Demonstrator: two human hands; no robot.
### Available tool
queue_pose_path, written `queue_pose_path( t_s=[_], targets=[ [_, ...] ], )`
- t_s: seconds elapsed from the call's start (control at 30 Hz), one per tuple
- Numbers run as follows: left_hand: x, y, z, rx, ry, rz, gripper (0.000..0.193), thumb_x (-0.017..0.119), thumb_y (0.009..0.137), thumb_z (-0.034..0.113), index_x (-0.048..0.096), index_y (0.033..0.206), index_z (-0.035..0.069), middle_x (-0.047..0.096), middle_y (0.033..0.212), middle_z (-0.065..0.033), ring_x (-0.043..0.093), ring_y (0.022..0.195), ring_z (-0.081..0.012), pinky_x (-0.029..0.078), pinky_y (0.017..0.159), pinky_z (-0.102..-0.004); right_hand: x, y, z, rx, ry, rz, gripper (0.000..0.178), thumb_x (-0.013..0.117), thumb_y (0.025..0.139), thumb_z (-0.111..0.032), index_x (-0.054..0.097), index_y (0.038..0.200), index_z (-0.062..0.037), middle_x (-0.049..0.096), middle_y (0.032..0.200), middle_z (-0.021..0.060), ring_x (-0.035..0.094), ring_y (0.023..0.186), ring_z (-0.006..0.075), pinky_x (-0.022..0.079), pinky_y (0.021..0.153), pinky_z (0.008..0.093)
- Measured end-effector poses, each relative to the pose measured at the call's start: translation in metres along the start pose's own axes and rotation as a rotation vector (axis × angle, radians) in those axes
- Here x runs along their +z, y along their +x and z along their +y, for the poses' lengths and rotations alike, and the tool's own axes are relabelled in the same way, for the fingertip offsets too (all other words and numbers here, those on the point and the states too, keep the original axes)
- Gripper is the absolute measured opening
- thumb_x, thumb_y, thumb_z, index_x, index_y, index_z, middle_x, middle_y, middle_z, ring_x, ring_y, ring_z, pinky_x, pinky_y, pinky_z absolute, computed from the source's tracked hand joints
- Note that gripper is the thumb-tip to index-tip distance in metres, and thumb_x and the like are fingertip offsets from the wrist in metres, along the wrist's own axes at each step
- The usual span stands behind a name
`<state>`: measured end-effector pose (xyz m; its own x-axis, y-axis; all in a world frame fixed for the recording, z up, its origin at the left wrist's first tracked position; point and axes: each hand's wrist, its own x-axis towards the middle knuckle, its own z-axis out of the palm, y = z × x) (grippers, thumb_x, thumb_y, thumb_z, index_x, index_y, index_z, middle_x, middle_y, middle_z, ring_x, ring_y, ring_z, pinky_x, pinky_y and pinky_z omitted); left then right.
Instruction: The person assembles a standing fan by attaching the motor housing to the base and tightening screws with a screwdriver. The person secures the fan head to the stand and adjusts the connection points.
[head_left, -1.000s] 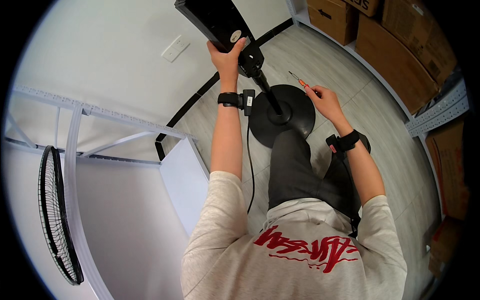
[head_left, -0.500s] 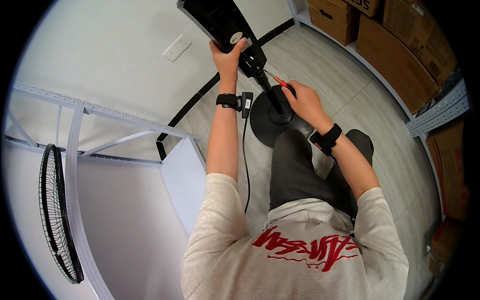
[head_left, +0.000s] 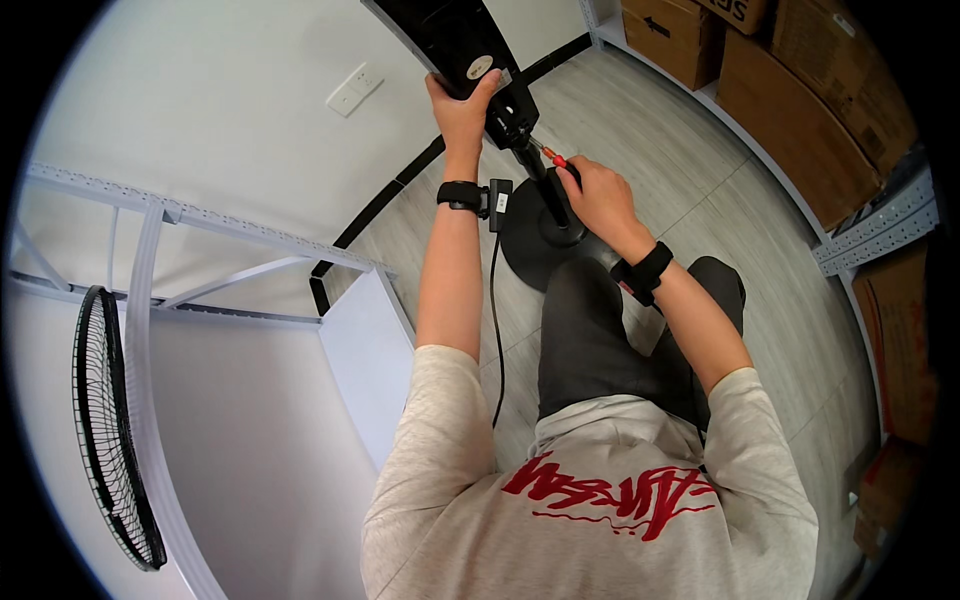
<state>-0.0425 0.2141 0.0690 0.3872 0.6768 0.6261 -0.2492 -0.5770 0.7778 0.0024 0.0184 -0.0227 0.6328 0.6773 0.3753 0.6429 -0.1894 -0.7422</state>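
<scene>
A long black housing point(head_left: 448, 38) of what looks like a stand fan leans up and to the left, joined at its lower end to a black pole point(head_left: 553, 207). The pole rises from a round black base point(head_left: 522, 248) on the floor. My left hand point(head_left: 462, 118) is wrapped round the housing's lower part, thumb beside a round pale sticker. Closed in my right hand point(head_left: 604, 205) is a screwdriver point(head_left: 555, 158) with a red and black handle. Its tip points at the joint between housing and pole; whether it sits in a screw is too small to tell.
A black wire fan grille point(head_left: 98, 420) leans against a white metal shelf frame point(head_left: 145, 330) at the left. Cardboard boxes point(head_left: 790, 130) fill shelving at the right. A black cable point(head_left: 495, 330) hangs from a small box at my left wrist. The wall bears a socket point(head_left: 355, 90).
The housing and my left hand have shifted slightly right. My right hand, with the screwdriver, has moved a little to the left. Both hands keep their hold.
</scene>
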Motion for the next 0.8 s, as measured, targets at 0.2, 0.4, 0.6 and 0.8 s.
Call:
queue_pose_path(
  t_s=[0.2, 0.4, 0.6, 0.8],
  targets=[
    [0.002, -0.012, -0.014, -0.091, 0.034, 0.006, 0.062, 0.086, 0.072, 0.026, 0.048, 0.112, -0.001, 0.059, 0.108, -0.0103, 0.057, 0.096, -0.0179, 0.048, 0.085, -0.0297, 0.001, 0.0, 0.001, -0.009, 0.006, 0.021, 0.03, 0.056, 0.095, -0.031, 0.063, 0.095, -0.0018, 0.066, 0.078, 0.0209, 0.064, 0.071, 0.0417, 0.05, 0.063, 0.0493],
    [-0.003, -0.018, -0.025, -0.181, 0.217, -0.003, 0.062, 0.086, 0.072, 0.027, 0.05, 0.112, -0.002, 0.062, 0.105, -0.0109, 0.06, 0.091, -0.0176, 0.05, 0.081, -0.0289, 0.001, 0.0, 0.0, -0.035, -0.001, 0.044, 0.028, 0.056, 0.096, -0.03, 0.063, 0.095, -0.003, 0.066, 0.078, 0.0198, 0.064, 0.071, 0.0412, 0.05, 0.062, 0.0495],
    [-0.003, -0.019, -0.03, -0.172, 0.16, 0.01, 0.061, 0.087, 0.072, 0.028, 0.05, 0.11, -0.003, 0.063, 0.103, -0.0109, 0.061, 0.088, -0.0164, 0.051, 0.078, -0.0279, 0.001, -0.001, -0.001, -0.12, -0.184, 0.143, 0.024, 0.058, 0.095, -0.03, 0.063, 0.096, -0.0067, 0.064, 0.076, 0.0164, 0.063, 0.066, 0.0382, 0.05, 0.058, 0.0475],
    [-0.002, -0.02, -0.034, -0.144, 0.116, 0.014, 0.061, 0.087, 0.07, 0.032, 0.049, 0.106, -0.002, 0.062, 0.098, -0.0116, 0.06, 0.087, -0.0174, 0.05, 0.078, -0.0294, 0.014, 0.002, 0.006, 0.011, -0.027, 0.036, 0.028, 0.057, 0.095, -0.033, 0.068, 0.1, -0.0076, 0.062, 0.07, 0.0134, 0.062, 0.06, 0.0299, 0.048, 0.054, 0.0407]
  ],
)
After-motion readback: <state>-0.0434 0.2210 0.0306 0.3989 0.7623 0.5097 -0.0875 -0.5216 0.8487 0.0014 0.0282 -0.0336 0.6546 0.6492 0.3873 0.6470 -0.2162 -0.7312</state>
